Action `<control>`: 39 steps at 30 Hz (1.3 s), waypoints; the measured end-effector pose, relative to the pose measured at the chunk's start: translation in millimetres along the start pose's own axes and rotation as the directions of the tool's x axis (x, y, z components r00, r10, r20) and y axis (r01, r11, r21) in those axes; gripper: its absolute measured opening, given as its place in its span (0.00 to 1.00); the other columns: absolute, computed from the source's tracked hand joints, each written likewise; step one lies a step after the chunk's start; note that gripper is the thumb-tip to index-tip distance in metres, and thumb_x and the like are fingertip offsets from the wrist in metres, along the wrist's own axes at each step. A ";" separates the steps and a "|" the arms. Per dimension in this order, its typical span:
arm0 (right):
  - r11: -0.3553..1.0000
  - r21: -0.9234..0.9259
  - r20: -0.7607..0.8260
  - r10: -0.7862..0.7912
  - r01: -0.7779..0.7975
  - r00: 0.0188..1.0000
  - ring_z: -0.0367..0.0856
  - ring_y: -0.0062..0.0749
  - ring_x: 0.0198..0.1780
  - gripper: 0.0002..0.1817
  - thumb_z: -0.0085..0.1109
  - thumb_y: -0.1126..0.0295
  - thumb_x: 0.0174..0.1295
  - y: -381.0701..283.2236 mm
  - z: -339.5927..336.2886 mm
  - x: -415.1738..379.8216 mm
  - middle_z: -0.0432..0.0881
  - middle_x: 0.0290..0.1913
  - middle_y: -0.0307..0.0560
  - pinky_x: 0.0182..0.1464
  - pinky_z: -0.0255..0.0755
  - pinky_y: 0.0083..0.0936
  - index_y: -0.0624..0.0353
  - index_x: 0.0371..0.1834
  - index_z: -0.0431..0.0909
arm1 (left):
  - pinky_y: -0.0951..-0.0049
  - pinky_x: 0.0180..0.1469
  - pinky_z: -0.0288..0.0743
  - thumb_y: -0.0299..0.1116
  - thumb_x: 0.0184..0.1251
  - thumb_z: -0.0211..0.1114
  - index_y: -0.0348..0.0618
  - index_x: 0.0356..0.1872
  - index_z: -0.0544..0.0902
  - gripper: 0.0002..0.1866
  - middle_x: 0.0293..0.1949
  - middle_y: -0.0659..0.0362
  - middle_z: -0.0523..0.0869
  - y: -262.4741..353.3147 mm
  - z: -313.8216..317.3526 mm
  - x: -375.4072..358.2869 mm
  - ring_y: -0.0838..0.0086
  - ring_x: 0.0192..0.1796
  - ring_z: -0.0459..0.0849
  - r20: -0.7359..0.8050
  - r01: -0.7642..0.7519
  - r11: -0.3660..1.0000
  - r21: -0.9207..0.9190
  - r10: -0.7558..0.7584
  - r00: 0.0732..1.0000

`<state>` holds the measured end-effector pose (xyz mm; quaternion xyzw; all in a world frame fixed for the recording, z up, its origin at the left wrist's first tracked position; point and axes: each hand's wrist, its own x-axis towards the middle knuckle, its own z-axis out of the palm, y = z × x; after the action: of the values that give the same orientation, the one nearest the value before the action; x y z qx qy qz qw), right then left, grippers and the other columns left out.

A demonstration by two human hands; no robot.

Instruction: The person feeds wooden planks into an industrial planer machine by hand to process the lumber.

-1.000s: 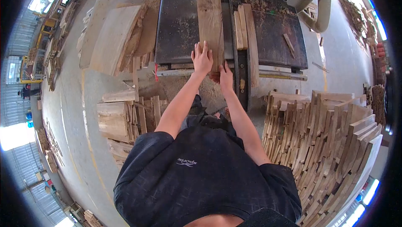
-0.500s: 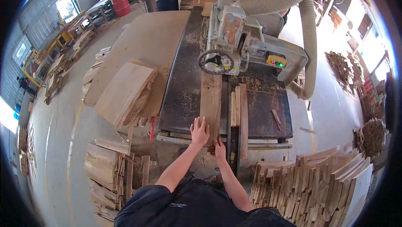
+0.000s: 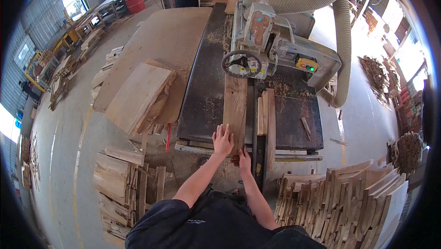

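Observation:
A long wooden plank (image 3: pixel 235 99) lies on the dark machine table (image 3: pixel 197 111), its far end passing under the machine head (image 3: pixel 260 30) behind the handwheel (image 3: pixel 223 66). My left hand (image 3: pixel 223 141) rests on the plank's left near part, fingers spread and stretched forward. At the near right corner of the plank, my right hand (image 3: pixel 245 161) holds its end, with the thumb side against the edge; the fingers underneath are partly hidden. Just right of the plank runs a dark metal rail (image 3: pixel 259 150), and narrow wood strips (image 3: pixel 270 125) lie beside it.
Wide boards (image 3: pixel 138 95) are piled on a brown sheet (image 3: pixel 170 28) at the left. Stacked offcuts (image 3: pixel 112 180) stand at lower left, and upright boards (image 3: pixel 340 203) at lower right. A ribbed hose (image 3: pixel 341 51) hangs over the machine, near a yellow control box (image 3: pixel 307 64). Sawdust covers the table.
The plank has slid slightly forward under the machine head, with both hands moving along on it. The whole view has shifted a little.

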<state>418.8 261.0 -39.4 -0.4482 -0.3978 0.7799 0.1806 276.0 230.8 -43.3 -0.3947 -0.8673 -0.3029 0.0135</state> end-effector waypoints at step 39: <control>1.000 0.005 0.023 -0.009 0.009 1.000 0.87 0.27 0.26 0.28 0.46 0.57 0.80 -1.7 -0.3 -3.1 0.88 0.32 0.43 0.25 0.73 0.22 0.42 0.81 0.56 | 0.48 0.77 0.50 0.45 0.80 0.50 0.49 0.77 0.65 0.28 0.77 0.46 0.63 5.5 -11.3 1.8 0.53 0.80 0.57 0.090 0.028 0.999 0.031 -0.031 0.995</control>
<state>420.5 260.3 -36.5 -0.4370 -0.3998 0.7852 0.1805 276.1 228.8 -30.8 -0.3949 -0.8772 -0.2721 -0.0243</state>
